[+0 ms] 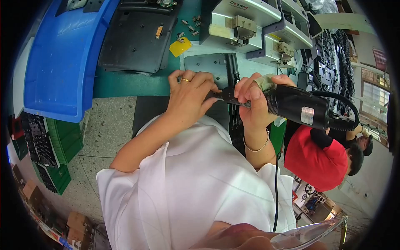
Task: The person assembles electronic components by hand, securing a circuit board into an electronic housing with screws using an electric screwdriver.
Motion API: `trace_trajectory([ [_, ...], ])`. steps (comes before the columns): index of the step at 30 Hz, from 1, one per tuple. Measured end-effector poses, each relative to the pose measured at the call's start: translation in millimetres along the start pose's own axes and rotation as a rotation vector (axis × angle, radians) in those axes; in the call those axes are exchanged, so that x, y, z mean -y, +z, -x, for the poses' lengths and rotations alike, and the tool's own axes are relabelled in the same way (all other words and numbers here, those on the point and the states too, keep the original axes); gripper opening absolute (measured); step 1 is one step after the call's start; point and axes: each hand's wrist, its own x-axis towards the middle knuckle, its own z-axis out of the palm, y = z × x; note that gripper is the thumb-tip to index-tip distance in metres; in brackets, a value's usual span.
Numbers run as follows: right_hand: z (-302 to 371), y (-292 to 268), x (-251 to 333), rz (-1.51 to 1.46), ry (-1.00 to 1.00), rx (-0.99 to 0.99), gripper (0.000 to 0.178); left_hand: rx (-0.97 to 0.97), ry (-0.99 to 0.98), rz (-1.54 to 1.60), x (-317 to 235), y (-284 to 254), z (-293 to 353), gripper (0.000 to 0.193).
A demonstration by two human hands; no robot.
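My right hand (255, 100) is wrapped round a black corded electric screwdriver (291, 104), which lies nearly level with its tip toward the left. A scrap of pale green cloth or paper (265, 82) shows between the fingers and the tool. My left hand (189, 93), a ring on one finger, is curled at the table's front edge. Its thumb and forefinger pinch together at the screwdriver's tip; what they hold is hidden. Just beyond the hands lies a dark grey panel (210, 64) with a black bar along its right side.
Left of the hands stand stacked black panels (135, 41) and a blue tray (58, 62). Small metal parts (191, 27) and a yellow tag (180, 48) lie behind. Grey machines (241, 25) stand at the back. At right, a person in red (316, 158) sits close by.
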Motion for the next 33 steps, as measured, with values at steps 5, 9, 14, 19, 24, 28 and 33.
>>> trace_trajectory([
  [5, 2, 4, -6, 0.065, 0.003, 0.009, 0.044, -0.031, 0.016, 0.017, 4, 0, 1, 0.026],
  [9, 4, 2, -10, 0.073, -0.045, 0.057, 0.043, -0.068, 0.020, 0.018, 3, 2, 3, 0.026],
  [14, 4, 12, -10, 0.159, -0.046, 0.062, 0.037, -0.046, 0.026, -0.012, 4, 3, 3, 0.035],
  [19, 2, 2, -15, 0.370, -0.079, 0.154, 0.038, -0.045, 0.020, -0.022, 3, -5, 1, 0.050],
  [24, 9, 1, -25, 0.181, -0.048, -0.006, 0.043, -0.078, -0.016, -0.126, 9, -15, -5, 0.068],
  [28, 2, 9, -8, 0.073, -0.001, -0.093, 0.044, -0.018, -0.019, -0.218, 11, -18, -2, 0.078],
  [33, -3, -22, 26, -0.277, -0.030, -0.298, 0.035, 0.002, 0.015, -0.143, 1, -24, 3, 0.079],
])
